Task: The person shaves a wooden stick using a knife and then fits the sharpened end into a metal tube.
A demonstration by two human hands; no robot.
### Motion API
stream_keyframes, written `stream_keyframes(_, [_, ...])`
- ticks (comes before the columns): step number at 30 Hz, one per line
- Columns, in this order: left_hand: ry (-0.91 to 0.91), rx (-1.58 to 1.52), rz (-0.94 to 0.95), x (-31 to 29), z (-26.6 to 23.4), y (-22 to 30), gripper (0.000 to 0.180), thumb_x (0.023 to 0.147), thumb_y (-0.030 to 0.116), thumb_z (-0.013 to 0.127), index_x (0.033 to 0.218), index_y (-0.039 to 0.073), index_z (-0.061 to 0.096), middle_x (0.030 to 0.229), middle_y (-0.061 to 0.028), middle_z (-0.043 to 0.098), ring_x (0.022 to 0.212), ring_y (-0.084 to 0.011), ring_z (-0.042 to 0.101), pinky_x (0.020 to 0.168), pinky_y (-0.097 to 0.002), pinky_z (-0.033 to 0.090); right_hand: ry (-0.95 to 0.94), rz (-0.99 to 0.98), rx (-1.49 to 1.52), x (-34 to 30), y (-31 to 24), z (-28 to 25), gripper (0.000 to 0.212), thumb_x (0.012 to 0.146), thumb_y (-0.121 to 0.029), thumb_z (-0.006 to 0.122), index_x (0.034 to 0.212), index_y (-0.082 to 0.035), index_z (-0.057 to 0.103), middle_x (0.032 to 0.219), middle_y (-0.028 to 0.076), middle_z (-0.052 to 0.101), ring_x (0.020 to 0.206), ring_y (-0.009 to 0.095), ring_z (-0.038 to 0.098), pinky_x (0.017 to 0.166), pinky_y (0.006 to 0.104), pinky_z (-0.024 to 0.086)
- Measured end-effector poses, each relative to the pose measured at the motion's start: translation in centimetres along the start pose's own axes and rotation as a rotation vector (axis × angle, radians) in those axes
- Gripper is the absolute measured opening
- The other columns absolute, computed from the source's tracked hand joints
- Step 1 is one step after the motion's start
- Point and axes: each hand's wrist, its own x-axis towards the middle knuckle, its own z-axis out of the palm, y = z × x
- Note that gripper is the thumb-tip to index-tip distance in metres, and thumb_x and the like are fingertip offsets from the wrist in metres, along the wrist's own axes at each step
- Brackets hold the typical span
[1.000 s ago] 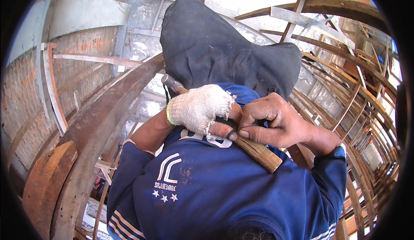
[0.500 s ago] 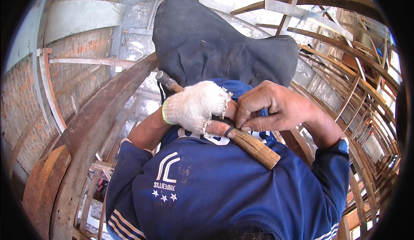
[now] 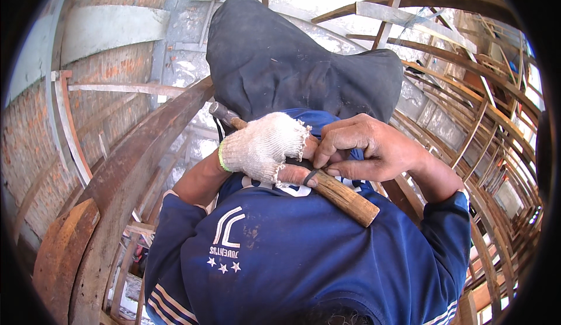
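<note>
My left hand [image 3: 266, 148] wears a white knit glove with cut-off, frayed fingertips and a green cuff edge. It is closed around a hammer [image 3: 346, 201] held slantwise across my lap and chest. The metal hammer head sticks out past the wrist at the upper left, and the worn wooden handle points to the lower right. A dark band [image 3: 310, 178] circles the tip of the left thumb. My bare right hand [image 3: 374, 147] pinches close to the left fingertips, just above the handle. What lies between its fingertips is hidden.
Dark trousers [image 3: 292, 62] cover my bent legs. A thick curved timber [image 3: 140, 132] runs along my left, with a shorter brown wood piece [image 3: 67, 249] against it. Wooden frames and curved ribs [image 3: 461, 44] fill the right side. A brick wall [image 3: 111, 62] stands at the left.
The right fingertips have shifted slightly left, closer to the left hand's fingers. The left hand keeps its hold on the hammer, almost unmoved.
</note>
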Motion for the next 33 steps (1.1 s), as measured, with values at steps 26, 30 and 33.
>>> stream_keyframes(26, [-0.011, 0.048, 0.055, 0.1, 0.1, -0.4, 0.042, 0.089, 0.048, 0.076, 0.086, 0.006, 0.073, 0.075, -0.0102, 0.067, 0.072, -0.0331, 0.068, 0.062, -0.0420, 0.052, 0.004, -0.287, -0.388, 0.8, 0.3, -0.1, 0.012, 0.088, -0.005, 0.075, 0.090, -0.002, 0.064, 0.086, 0.009, 0.060, 0.075, 0.029, 0.064, 0.063, 0.0417, 0.052])
stream_keyframes(30, [-0.041, 0.101, -0.005, 0.1, -0.6, 0.5, 0.040, 0.092, 0.046, 0.074, 0.091, 0.006, 0.073, 0.079, -0.0113, 0.068, 0.074, -0.0342, 0.069, 0.066, -0.0420, 0.053, 0.037, -0.188, -0.337, 0.0, 1.7, 0.4, 0.015, 0.088, -0.005, 0.070, 0.092, -0.003, 0.056, 0.085, 0.011, 0.059, 0.075, 0.035, 0.063, 0.064, 0.0451, 0.051])
stream_keyframes(33, [0.029, 0.128, 0.004, -0.3, -0.3, -0.4, 0.037, 0.093, 0.043, 0.074, 0.100, 0.006, 0.072, 0.084, -0.0124, 0.070, 0.077, -0.0331, 0.070, 0.068, -0.0405, 0.054, 0.077, -0.079, -0.331, -0.6, 1.9, 0.2, 0.015, 0.092, -0.012, 0.064, 0.095, -0.004, 0.052, 0.082, 0.013, 0.057, 0.074, 0.037, 0.062, 0.065, 0.0466, 0.050])
